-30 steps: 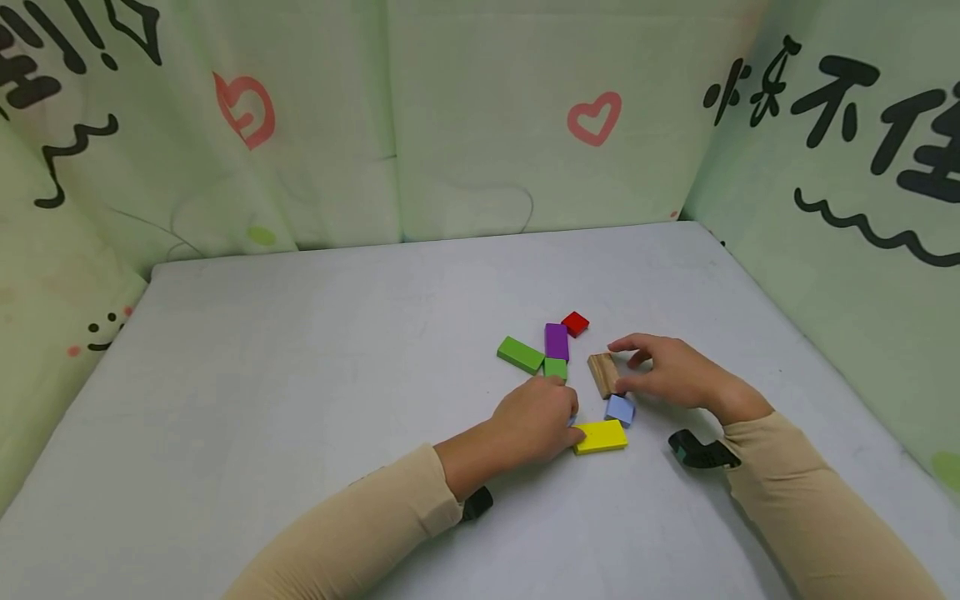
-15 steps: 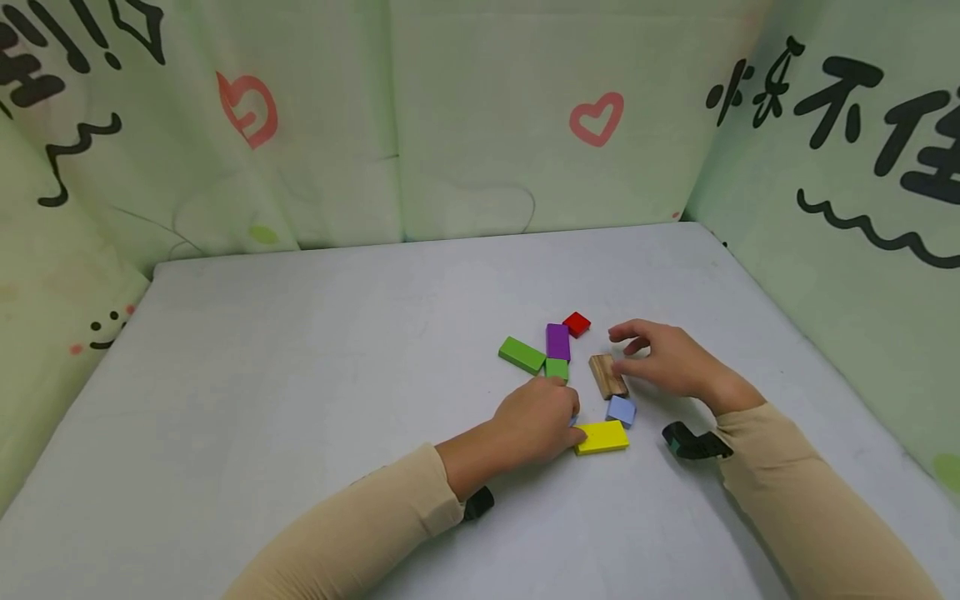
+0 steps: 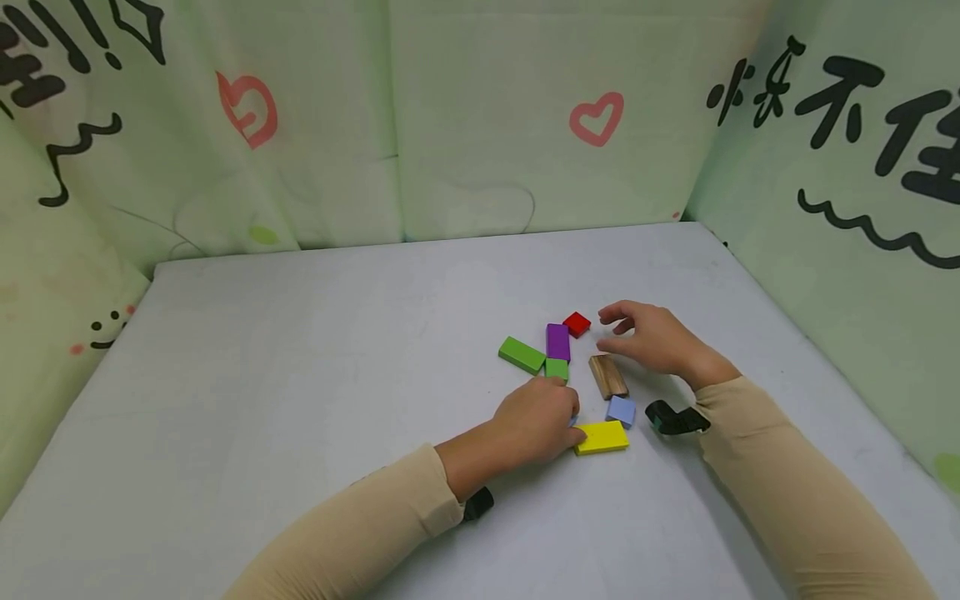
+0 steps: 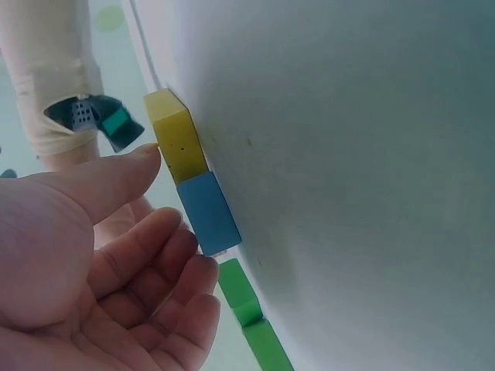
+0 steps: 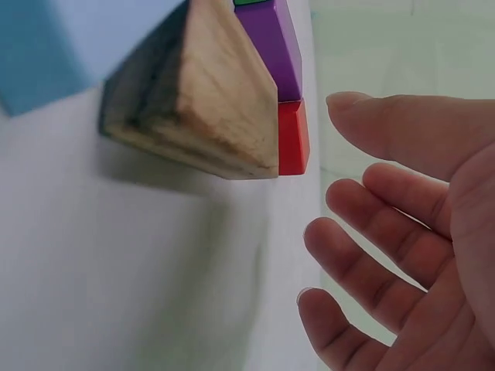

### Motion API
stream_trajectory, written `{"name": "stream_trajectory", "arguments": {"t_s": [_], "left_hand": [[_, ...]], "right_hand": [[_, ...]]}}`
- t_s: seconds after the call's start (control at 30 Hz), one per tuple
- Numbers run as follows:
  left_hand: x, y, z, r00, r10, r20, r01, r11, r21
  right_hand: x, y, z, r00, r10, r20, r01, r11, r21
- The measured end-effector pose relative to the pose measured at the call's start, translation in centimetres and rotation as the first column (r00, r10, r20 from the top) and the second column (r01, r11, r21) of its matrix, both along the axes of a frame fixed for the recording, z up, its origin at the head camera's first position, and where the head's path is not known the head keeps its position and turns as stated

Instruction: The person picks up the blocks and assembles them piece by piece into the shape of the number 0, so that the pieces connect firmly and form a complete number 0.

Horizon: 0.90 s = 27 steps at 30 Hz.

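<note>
My left hand (image 3: 525, 421) rests at the near left of a ring of wooden blocks. Its thumb touches the yellow block (image 4: 178, 139), and its loosely bent fingers lie beside a blue block (image 4: 209, 213), mostly hidden by the hand in the head view. My right hand (image 3: 652, 337) hovers with fingers spread, holding nothing, right of the red block (image 3: 577, 324). Below its thumb lies a wood-grain block (image 3: 608, 377), its end near a light blue block (image 3: 620, 410). A purple block (image 3: 557, 342) lies between the red block and a small green block (image 3: 557, 368).
A longer green block (image 3: 521, 354) slants out on the left side of the small green one. The white table (image 3: 300, 375) has green printed curtains (image 3: 480, 117) behind it and at both sides. Black wrist cameras (image 3: 675, 418) hang below both sleeves.
My right hand has come away from the wood-grain block and moved up and slightly left, towards the red block. The left hand and the blocks stay where they were.
</note>
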<state>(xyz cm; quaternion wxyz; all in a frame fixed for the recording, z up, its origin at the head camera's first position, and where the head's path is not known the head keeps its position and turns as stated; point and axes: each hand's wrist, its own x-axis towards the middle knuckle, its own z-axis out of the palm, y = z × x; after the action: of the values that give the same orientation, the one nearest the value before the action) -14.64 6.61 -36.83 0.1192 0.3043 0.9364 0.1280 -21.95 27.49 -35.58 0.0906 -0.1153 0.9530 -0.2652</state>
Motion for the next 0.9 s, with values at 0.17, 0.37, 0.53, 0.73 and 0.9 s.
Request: {"name": "stream_trajectory", "arguments": {"t_s": [0.17,0.37,0.53,0.73,0.9], "left_hand": [[0.0,0.0,0.0,1.000,-0.001,0.003,0.001,1.000,0.003],[0.0,-0.1,0.0,1.000,0.001,0.010,-0.001,1.000,0.013],[0.0,-0.1,-0.1,1.000,-0.006,0.004,0.006,1.000,0.020],[-0.1,0.0,-0.2,1.000,-0.015,-0.011,0.015,1.000,0.013],[-0.1,-0.1,-0.2,1.000,-0.016,-0.021,0.016,1.000,0.014]], "right_hand": [[-1.1,-0.7,0.1,1.000,-0.015,0.022,0.014,1.000,0.015],[-2.0,-1.4,-0.3,0.998,-0.041,0.057,0.041,0.999,0.010],[-2.7,-1.7,-0.8,0.999,-0.027,0.039,0.026,0.999,0.031],[-2.9,-1.9,-1.2,1.000,-0.010,0.018,0.009,0.997,0.076],[-3.0,-2.2,-1.2,1.000,-0.016,0.022,0.014,0.995,0.095]]}}
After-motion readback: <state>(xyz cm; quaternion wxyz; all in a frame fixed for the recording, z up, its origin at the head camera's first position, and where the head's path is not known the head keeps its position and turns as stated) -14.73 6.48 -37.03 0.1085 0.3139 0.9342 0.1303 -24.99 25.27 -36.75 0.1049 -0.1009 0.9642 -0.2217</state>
